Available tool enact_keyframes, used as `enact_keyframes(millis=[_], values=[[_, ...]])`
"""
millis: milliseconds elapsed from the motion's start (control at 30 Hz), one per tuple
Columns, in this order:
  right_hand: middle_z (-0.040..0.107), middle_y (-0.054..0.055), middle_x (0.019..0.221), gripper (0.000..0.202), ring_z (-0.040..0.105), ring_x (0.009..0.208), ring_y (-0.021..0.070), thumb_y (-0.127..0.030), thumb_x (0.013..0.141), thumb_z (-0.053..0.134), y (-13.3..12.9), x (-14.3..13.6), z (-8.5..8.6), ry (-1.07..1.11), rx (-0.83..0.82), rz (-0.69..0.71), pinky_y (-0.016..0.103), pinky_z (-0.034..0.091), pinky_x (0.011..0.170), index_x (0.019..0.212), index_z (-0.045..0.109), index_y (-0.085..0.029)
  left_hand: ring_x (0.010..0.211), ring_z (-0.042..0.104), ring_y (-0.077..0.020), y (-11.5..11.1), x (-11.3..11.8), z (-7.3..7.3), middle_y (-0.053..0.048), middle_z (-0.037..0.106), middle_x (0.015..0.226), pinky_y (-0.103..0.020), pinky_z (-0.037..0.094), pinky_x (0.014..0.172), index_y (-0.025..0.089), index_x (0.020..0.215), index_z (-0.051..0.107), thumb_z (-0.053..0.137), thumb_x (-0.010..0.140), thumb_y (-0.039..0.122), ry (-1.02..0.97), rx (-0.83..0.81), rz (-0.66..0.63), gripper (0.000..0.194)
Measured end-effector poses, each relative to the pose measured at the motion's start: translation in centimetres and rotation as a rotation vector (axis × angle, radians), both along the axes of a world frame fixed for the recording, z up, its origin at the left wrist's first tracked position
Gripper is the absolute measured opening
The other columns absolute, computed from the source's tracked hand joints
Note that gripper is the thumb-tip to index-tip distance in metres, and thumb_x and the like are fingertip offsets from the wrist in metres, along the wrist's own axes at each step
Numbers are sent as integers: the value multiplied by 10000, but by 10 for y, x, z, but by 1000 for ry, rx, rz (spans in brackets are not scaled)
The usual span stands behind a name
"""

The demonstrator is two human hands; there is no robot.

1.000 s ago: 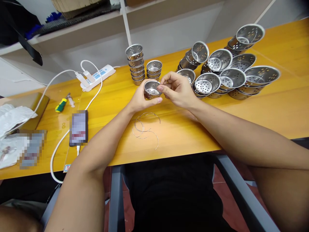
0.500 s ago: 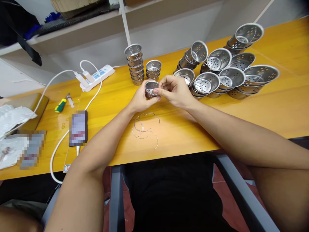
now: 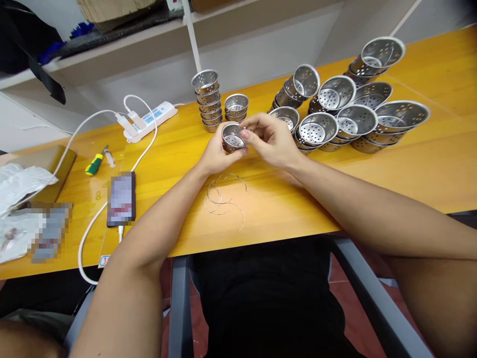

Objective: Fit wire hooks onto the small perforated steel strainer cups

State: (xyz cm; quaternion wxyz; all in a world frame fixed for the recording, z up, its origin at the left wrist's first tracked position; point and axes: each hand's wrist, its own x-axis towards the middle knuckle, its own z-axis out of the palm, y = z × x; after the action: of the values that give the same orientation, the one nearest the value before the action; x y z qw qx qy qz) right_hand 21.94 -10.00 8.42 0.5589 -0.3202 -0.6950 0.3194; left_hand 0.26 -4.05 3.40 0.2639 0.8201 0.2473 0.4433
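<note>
A small perforated metal cup (image 3: 233,138) is held just above the table, its mouth tilted toward me. My left hand (image 3: 217,153) is wrapped round its left and near side. At the cup's right rim is my right hand (image 3: 266,138), thumb and forefinger pinched together; whether they grip the rim or something thin there is hidden. Several curved pieces of thin wire (image 3: 219,196) lie on the table in front of my hands. Behind the cup stand a tall stack of like cups (image 3: 208,102) and a shorter stack (image 3: 236,105).
Several stacks of perforated cups (image 3: 318,128) fill the table's right part. To the left are a power strip (image 3: 151,122) with white cables, a green-and-yellow screwdriver (image 3: 95,164), a phone (image 3: 121,199) on a cable and plastic bags (image 3: 22,186). A chair armrest (image 3: 181,303) is below the table edge.
My right thumb and fingers have shifted slightly up and right along the cup's rim. The left hand keeps its hold on the cup, which has barely moved.
</note>
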Motion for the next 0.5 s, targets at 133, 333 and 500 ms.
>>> enact_keyframes(millis=[133,333,500], values=[[752,97,1102,427,718,962,314,-724,1005,850,-5,4,0,-120,97,-127,506,651,828,1153,799,-327,1340,761,-310,12,-5,-9,-139,711,1470,-513,624,1216,256,1518,516,816,934,833,-39,40,56,874],[767,133,1272,295,743,1173,399,-610,1067,777,-1,10,0,-285,204,-136,653,680,1006,1155,825,-333,1425,736,-324,21,-9,-16,-144,680,1535,-543,601,1269,290,1593,458,790,957,855,-33,58,59,913],[737,140,1378,349,703,1357,441,-660,1090,729,-1,8,-4,-365,238,-117,727,613,1187,1192,825,-340,1459,718,-334,22,-10,-18,-149,655,1578,-542,585,1292,304,1656,413,756,983,851,-28,85,48,933]])
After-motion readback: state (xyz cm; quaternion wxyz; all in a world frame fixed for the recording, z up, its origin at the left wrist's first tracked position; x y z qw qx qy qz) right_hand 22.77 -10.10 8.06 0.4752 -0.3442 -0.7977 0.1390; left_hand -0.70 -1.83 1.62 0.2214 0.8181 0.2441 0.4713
